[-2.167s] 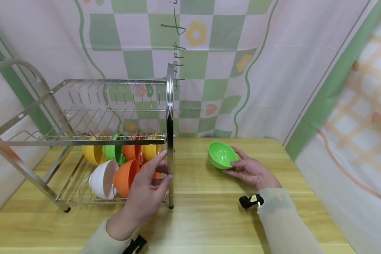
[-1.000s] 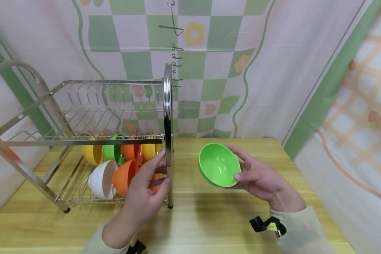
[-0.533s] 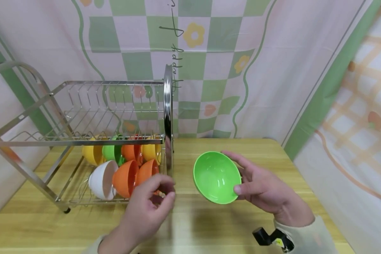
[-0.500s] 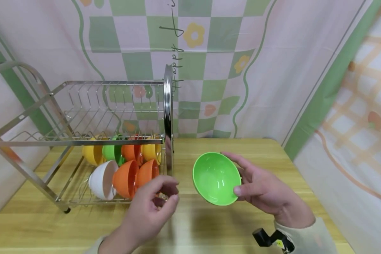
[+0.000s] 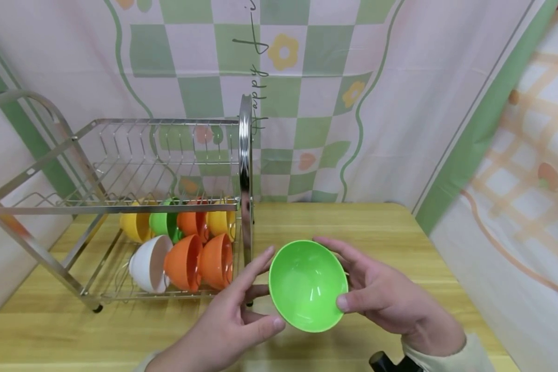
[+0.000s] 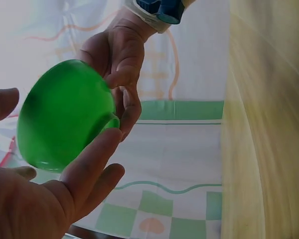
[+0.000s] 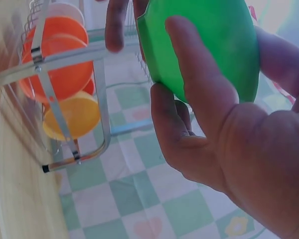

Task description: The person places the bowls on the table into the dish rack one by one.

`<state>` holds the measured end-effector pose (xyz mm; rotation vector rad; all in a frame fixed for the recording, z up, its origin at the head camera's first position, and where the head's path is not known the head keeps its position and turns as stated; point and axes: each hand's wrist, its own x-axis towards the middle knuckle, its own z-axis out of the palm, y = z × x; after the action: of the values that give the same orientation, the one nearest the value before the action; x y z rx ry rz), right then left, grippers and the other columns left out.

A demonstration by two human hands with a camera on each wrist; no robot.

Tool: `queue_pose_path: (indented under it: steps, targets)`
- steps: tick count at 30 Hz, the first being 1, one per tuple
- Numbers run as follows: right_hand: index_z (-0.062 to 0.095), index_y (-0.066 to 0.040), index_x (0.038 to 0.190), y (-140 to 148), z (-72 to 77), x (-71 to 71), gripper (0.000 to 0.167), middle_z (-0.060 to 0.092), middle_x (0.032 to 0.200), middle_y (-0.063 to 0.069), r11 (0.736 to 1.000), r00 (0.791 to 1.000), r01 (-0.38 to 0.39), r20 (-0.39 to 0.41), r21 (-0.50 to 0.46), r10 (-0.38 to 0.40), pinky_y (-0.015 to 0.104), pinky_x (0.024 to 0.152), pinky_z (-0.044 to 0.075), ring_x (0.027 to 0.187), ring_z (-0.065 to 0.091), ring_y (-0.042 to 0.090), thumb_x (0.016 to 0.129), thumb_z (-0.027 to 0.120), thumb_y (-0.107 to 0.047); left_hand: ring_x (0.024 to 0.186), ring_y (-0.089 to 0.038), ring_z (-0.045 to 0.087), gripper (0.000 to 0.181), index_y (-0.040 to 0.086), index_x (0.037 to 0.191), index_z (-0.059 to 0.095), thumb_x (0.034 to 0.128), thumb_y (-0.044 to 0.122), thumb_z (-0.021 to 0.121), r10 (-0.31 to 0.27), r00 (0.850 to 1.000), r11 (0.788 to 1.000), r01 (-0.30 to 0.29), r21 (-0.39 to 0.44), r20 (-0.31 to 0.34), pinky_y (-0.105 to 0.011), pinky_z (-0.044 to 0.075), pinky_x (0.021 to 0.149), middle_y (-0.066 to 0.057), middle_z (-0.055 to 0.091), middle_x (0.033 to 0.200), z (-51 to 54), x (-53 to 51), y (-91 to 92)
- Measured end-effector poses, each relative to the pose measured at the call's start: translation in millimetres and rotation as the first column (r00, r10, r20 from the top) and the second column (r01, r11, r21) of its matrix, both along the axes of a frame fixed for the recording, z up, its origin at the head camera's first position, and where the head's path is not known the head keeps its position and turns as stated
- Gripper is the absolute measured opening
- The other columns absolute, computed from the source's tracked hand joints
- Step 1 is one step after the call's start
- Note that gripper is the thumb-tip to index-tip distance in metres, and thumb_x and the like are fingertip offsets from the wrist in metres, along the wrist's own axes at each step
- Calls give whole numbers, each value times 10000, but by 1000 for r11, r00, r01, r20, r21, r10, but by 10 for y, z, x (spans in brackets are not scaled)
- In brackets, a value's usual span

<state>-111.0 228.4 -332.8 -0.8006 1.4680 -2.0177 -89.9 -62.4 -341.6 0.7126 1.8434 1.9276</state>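
A bright green bowl point(image 5: 308, 285) is held above the table, its inside facing up toward the head camera. My right hand point(image 5: 386, 294) grips its right side, thumb at the rim and fingers around the outside. My left hand point(image 5: 232, 315) is spread at the bowl's left side, fingers fairly straight. In the left wrist view, the left fingers point(image 6: 92, 164) lie close to the bowl's foot; whether they touch it I cannot tell. The bowl's outside fills the upper part of the right wrist view, behind the right hand point(image 7: 259, 144).
Left of the hands stands a two-tier metal dish rack point(image 5: 245, 170). Its lower tier holds a white bowl point(image 5: 144, 264), orange bowls point(image 5: 217, 261) and yellow, green and orange cups point(image 5: 137, 226) behind. A patterned curtain point(image 5: 279, 98) hangs behind the wooden table point(image 5: 372, 222).
My right hand has brought the green bowl from the table's right side toward me and leftward. My left hand has moved away from the rack to the bowl, its fingers spreading.
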Motion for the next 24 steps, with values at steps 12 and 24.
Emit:
queue_pose_path:
  steps: [12, 24]
  targets:
    - [201, -86, 1574, -117, 28, 85, 797, 341, 1446, 278, 1000, 1000, 5, -4, 0, -5, 524, 954, 498, 1189, 545, 435, 918, 602, 123, 1195, -407, 538, 833, 207, 1586, 264, 898, 13, 691, -81, 996, 953, 70, 294, 25, -471, 546, 874, -227, 250, 1521, -81, -15, 5]
    - [198, -81, 1573, -153, 22, 112, 797, 340, 1439, 288, 1000, 1000, 4, -11, 15, -4, 522, 957, 497, 1194, 537, 438, 916, 600, 122, 1183, -437, 535, 812, 183, 1580, 291, 899, -13, 688, -94, 996, 943, 86, 322, 10, -469, 539, 889, -235, 236, 1537, -97, -16, -19]
